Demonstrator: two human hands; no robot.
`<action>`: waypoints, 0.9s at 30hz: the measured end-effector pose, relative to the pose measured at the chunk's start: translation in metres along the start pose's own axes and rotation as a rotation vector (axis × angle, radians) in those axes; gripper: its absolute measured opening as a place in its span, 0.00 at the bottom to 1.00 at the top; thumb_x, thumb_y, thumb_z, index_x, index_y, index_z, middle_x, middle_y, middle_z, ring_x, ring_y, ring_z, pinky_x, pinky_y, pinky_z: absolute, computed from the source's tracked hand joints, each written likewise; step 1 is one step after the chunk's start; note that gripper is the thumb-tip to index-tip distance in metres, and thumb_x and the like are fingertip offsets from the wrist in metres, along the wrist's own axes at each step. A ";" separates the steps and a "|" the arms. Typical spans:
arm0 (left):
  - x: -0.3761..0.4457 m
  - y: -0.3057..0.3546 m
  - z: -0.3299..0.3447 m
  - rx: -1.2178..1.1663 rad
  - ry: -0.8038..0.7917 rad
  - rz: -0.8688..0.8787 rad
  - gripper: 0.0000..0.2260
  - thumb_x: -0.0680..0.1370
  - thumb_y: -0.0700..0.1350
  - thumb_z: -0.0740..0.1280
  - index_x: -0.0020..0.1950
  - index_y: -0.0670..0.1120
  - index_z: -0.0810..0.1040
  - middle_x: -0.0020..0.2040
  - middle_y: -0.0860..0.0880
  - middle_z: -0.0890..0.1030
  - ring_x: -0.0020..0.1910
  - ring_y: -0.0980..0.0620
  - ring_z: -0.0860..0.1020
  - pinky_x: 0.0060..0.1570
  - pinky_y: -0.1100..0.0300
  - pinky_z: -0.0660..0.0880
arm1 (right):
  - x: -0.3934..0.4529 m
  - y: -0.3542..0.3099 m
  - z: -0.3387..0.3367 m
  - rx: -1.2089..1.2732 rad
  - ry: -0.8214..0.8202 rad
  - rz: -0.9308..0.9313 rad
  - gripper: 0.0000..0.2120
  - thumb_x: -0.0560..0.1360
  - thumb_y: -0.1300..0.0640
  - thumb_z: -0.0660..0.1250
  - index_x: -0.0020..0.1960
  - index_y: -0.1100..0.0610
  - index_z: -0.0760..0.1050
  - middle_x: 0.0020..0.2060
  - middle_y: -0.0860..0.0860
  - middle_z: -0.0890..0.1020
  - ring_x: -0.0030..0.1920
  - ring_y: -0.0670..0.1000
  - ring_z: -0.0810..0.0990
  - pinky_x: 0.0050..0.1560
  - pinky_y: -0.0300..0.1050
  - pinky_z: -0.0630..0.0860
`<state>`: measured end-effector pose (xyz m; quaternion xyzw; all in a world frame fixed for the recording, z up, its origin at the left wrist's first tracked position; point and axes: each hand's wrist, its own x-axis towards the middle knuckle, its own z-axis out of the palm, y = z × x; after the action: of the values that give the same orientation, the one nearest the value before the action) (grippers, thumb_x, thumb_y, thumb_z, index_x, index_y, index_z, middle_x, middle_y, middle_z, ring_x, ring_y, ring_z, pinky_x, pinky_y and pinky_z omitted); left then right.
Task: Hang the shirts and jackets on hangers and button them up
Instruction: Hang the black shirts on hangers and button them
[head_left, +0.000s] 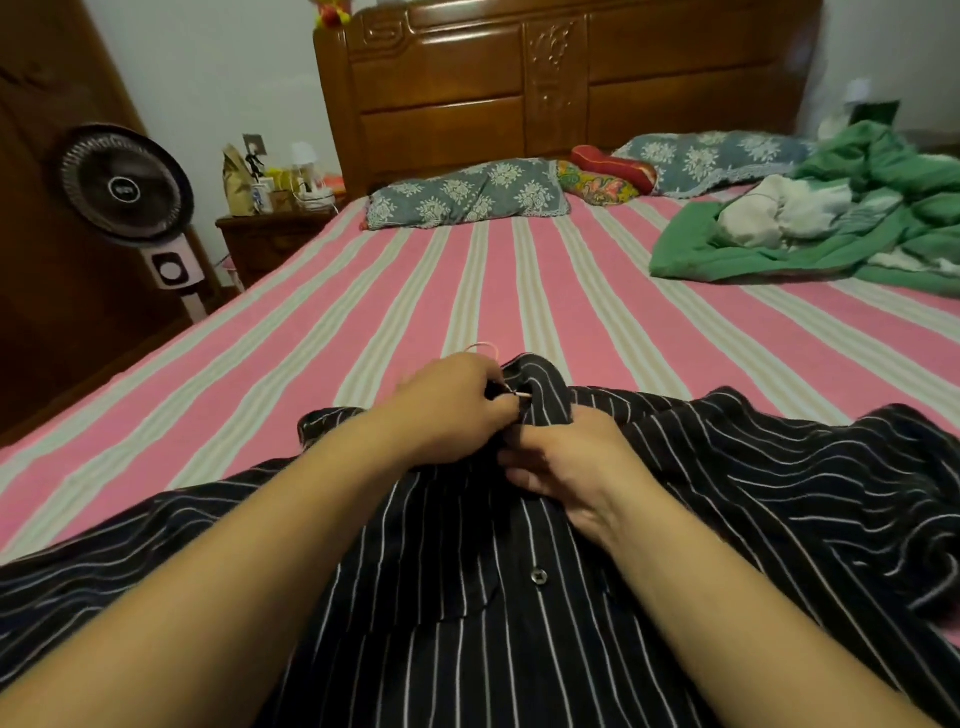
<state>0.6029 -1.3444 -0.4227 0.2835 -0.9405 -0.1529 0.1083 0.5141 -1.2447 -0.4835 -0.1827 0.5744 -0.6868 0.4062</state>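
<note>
**Both hands busy at the collar of the striped shirt**

The black shirt with thin white pinstripes (519, 597) lies spread front-up across the near end of the bed, collar pointing away, and both hands meet right at its neck. The left hand (452, 410) has its fingers curled, pinching the fabric at the collar's left edge. The right hand (566, 467) sits just beside it, touching it, fingers bent around the placket just below the collar. A pale pink hanger hook (485, 347) peeks out behind the left hand, just past the collar. Lower on the placket, between the forearms, one dark round button (538, 576) shows.

Under it all, the pink sheet with pale stripes (415, 291). Well apart, at the far right, a crumpled green quilt (857, 223) is heaped with a bundle of whitish cloth (769, 213) nestled in its folds. Two blue floral pillows (467, 195) line the carved wooden headboard (561, 83).
</note>
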 end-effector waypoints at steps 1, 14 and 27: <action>-0.008 -0.001 0.008 -0.080 -0.020 -0.014 0.09 0.80 0.51 0.67 0.45 0.48 0.77 0.39 0.51 0.78 0.40 0.49 0.76 0.40 0.57 0.70 | -0.002 0.004 0.003 0.016 0.006 -0.003 0.10 0.74 0.72 0.67 0.48 0.61 0.81 0.36 0.54 0.85 0.34 0.50 0.85 0.33 0.43 0.82; -0.027 -0.043 0.058 -1.015 0.021 -0.237 0.03 0.78 0.41 0.73 0.48 0.43 0.86 0.48 0.38 0.86 0.49 0.42 0.84 0.64 0.39 0.76 | 0.007 -0.006 -0.022 0.093 -0.091 0.232 0.07 0.75 0.71 0.68 0.51 0.64 0.76 0.33 0.55 0.80 0.27 0.44 0.75 0.24 0.35 0.72; -0.028 -0.034 0.056 -0.959 0.016 -0.250 0.06 0.74 0.37 0.74 0.39 0.46 0.84 0.37 0.46 0.84 0.38 0.52 0.81 0.48 0.55 0.77 | 0.003 0.010 -0.006 -0.150 0.090 -0.059 0.20 0.71 0.68 0.73 0.61 0.63 0.72 0.30 0.52 0.78 0.26 0.45 0.76 0.28 0.40 0.76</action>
<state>0.6262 -1.3428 -0.4893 0.3137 -0.7220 -0.5781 0.2146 0.5114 -1.2433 -0.4952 -0.1983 0.6362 -0.6612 0.3445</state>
